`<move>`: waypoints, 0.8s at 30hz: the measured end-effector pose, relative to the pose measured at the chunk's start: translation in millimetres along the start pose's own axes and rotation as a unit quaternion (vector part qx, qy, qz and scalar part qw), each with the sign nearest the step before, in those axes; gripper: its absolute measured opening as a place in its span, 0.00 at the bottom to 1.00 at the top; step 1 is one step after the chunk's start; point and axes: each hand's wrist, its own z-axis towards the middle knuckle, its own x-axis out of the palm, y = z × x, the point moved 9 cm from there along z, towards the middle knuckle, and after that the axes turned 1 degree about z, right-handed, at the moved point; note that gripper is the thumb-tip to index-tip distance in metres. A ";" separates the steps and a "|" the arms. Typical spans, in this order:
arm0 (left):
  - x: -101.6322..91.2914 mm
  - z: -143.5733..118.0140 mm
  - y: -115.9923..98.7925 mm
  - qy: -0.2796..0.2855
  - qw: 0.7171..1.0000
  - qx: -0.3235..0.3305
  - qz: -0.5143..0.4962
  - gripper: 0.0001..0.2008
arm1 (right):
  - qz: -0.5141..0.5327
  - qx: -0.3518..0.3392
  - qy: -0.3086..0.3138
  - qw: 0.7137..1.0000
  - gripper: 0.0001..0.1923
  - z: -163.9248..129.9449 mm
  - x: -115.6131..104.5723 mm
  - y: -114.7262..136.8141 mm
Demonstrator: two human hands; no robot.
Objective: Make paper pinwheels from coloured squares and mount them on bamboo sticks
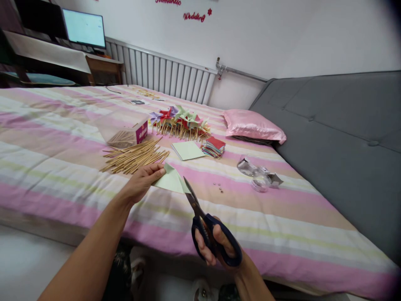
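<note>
Hands apart, lower centre: left hand [142, 179] pinches pale green paper [171, 179], likely steadying it; right hand [221, 238] grips scissors [198, 210] at its edge. Sticks [134, 156] left of centre, presumably for reach.

A bed [300, 240] with pink, white, beige and yellow-green striped bedding is the landmark. A padded grey headboard [338, 113] closes its right end, with a shiny pink pillow [253, 124] lying near it. Beyond the bed's far edge, a pale radiator [163, 70] runs along a white wall [250, 37], joined by a metal pipe [246, 73]; above, red lettering [194, 16] reads "Wedding". Past the bed's far left corner stand a wooden desk [105, 66] and a lit monitor [84, 28]. Pale floor [31, 255] shows before the bed. The light is soft.
</note>
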 end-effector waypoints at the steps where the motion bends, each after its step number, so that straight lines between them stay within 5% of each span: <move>1: -0.2 0.0 0.2 0.001 1.000 -0.001 0.003 0.10 | 0.000 0.004 -0.007 1.000 0.30 0.1 -1.4 -1.2; 12: -0.6 0.4 -0.5 0.002 1.000 0.007 0.009 0.10 | -0.048 0.073 -0.047 0.995 0.30 3.0 -2.4 -3.6; 24: 2.5 -1.9 4.6 0.005 0.999 -0.030 -0.038 0.10 | -0.027 0.025 -0.014 0.999 0.30 -2.2 -5.2 -0.2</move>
